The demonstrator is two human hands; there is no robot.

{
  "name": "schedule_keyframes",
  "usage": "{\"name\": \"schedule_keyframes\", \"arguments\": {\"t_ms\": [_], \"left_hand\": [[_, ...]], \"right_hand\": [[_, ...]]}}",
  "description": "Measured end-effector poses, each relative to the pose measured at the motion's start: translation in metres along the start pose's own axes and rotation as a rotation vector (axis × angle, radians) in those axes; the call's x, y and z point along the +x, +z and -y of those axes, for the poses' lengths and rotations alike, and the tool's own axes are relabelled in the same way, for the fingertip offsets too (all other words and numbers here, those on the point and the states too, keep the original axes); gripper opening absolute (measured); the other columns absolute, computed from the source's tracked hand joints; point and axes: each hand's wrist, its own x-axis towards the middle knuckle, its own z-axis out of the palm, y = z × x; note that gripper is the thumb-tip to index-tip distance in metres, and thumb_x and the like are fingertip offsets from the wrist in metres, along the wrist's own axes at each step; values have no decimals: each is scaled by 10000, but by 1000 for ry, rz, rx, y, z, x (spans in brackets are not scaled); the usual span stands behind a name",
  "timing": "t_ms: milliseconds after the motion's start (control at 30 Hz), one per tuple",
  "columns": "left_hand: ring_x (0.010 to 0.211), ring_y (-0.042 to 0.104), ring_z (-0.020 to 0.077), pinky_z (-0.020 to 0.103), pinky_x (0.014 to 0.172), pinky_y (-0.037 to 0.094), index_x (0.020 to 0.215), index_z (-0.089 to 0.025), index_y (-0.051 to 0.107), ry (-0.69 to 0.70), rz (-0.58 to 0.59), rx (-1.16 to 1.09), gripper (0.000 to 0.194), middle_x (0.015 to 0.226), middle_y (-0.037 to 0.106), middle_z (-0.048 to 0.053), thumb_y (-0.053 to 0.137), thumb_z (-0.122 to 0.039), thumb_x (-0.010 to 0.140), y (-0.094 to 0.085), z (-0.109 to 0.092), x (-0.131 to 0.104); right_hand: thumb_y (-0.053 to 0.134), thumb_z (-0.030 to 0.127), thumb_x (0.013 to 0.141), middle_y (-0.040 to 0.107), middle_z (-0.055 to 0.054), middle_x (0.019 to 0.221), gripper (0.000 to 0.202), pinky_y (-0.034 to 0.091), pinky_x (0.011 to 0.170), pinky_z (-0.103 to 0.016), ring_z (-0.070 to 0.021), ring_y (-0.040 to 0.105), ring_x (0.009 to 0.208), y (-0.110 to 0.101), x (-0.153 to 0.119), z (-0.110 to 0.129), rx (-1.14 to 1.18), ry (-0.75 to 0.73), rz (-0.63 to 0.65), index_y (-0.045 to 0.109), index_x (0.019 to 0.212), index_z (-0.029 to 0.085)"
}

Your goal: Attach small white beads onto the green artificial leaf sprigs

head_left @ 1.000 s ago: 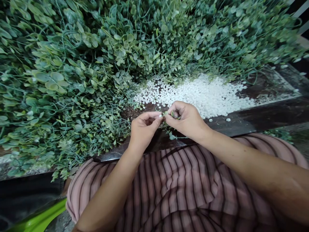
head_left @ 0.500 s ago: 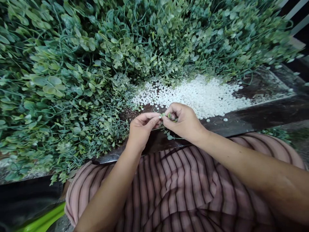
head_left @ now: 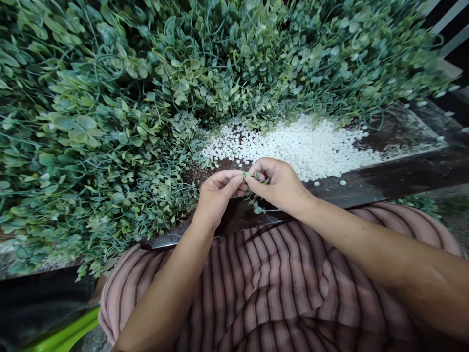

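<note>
My left hand [head_left: 217, 193] is closed in a pinch, thumb against forefinger. A small white disc showed at its fingertips a moment ago; the fingers now mostly hide it. My right hand [head_left: 276, 183] pinches a sprig of artificial greenery [head_left: 246, 174], small green leaves poking out between its fingers. The fingertips of both hands meet at the sprig. Below them a leafy strand [head_left: 259, 209] hangs over the dark wooden table edge. Just beyond the hands lies a heap of small white discs [head_left: 311, 144].
A large mass of artificial greenery [head_left: 139, 98] covers the table's back and left. The dark wooden table [head_left: 399, 181] has a raised front edge, with a few stray discs near it. Striped cloth [head_left: 264, 283] covers my lap. Something bright green [head_left: 66, 332] shows at lower left.
The two hands have come slightly closer together at the fingertips. The small white disc in the left fingertips is now largely covered. The heap and greenery look the same.
</note>
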Motion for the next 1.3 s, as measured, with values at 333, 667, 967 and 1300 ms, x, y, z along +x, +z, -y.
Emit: {"name": "schedule_keyframes", "arguments": {"t_ms": [333,667,967,1300], "left_hand": [[573,598,74,185,574,478,700,-147,628,-81,-11,-68,225,602,633,-18,746,-280,561,-5,0,3],[579,605,61,168,576,475,678,-145,604,-169,-17,-195,225,638,655,-20,759,-238,544,-1,3,0],[586,603,61,175,597,470,655,-145,593,-171,-38,-214,206,630,651,-21,751,-228,553,2,4,-1],[589,600,58,172,599,467,646,-151,598,-168,-69,-232,220,626,652,-28,764,-245,535,5,4,-2]], "right_hand": [[556,212,659,366,52,562,106,280,504,-218,-67,339,527,-2,2,0,-7,55,25,481,606,160],[558,175,634,352,63,543,132,259,497,-215,-61,336,517,0,0,0,-16,31,-39,438,579,173],[548,161,634,372,57,536,142,268,504,-216,-63,338,517,-1,0,2,-42,16,-49,426,564,176],[539,148,645,389,48,559,145,290,517,-218,-70,358,535,0,-1,0,-59,-34,-52,416,576,182]]}}
